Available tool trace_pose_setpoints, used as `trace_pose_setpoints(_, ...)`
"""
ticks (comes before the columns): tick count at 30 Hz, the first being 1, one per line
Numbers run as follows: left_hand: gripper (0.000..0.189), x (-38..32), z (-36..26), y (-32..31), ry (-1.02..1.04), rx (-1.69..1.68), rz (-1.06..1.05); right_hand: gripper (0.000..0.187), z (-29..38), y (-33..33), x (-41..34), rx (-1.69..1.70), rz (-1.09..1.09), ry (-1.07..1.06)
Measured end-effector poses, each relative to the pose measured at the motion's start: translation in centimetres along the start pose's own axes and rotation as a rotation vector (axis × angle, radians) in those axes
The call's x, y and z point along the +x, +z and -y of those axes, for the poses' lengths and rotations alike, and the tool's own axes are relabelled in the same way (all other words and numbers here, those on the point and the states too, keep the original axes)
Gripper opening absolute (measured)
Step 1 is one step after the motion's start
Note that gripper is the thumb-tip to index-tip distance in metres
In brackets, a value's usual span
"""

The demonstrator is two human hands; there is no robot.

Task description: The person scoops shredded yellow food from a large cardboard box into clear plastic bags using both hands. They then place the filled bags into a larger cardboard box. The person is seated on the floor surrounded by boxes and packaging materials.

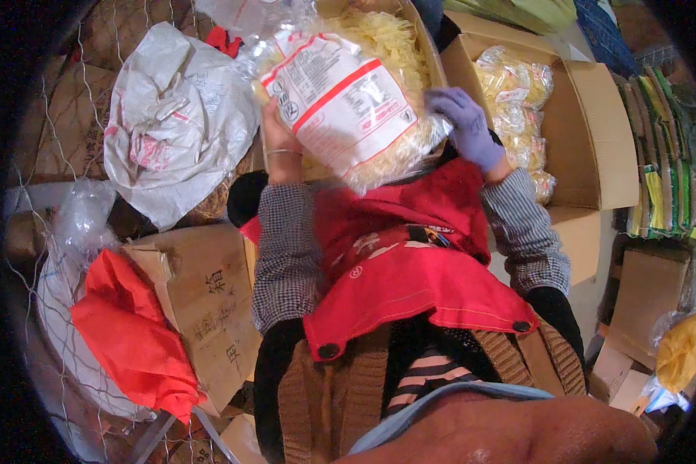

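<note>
A clear plastic bag of pale yellow dried food, with a large white and red printed label, is held up in front of me. My left hand, bare with a bangle at the wrist, grips its left side; the fingers are partly behind the bag. At the bag's right edge is my right hand in a light purple glove, its fingers bent over the crinkled plastic. Behind the bag stands an open cardboard box holding loose pale yellow strips.
To the right, an open cardboard carton holds several filled clear bags. Stacked green and yellow packs stand beyond it. At left lie a white woven sack, a red cloth or bag, a closed carton and wire netting.
</note>
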State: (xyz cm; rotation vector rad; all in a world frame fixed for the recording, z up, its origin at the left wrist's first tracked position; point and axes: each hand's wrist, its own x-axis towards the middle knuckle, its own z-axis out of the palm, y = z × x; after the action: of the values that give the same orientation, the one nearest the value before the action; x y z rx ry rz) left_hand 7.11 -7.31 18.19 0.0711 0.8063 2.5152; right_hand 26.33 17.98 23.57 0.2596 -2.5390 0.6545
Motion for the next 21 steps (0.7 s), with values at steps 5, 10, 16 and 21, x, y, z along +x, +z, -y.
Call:
trace_pose_setpoints(5,0.039,1.5,-1.9,0.1,0.195,0.431,0.059,0.042,-5.7,5.4,-1.5,0.042,-0.153,0.497)
trace_pose_setpoints(10,0.008,1.1,6.8,-0.8,0.474,1.116,0.150,0.036,-3.5,8.9,-1.7,1.038,-0.251,1.110)
trace_pose_setpoints(16,0.016,-2.0,14.8,-1.4,0.676,1.526,0.227,0.048,-2.8,7.3,-0.3,1.177,-0.295,0.996)
trace_pose_setpoints(21,0.029,0.7,13.2,-5.6,0.574,1.540,-0.140,0.062,-5.2,7.5,-1.9,0.915,-0.352,1.147)
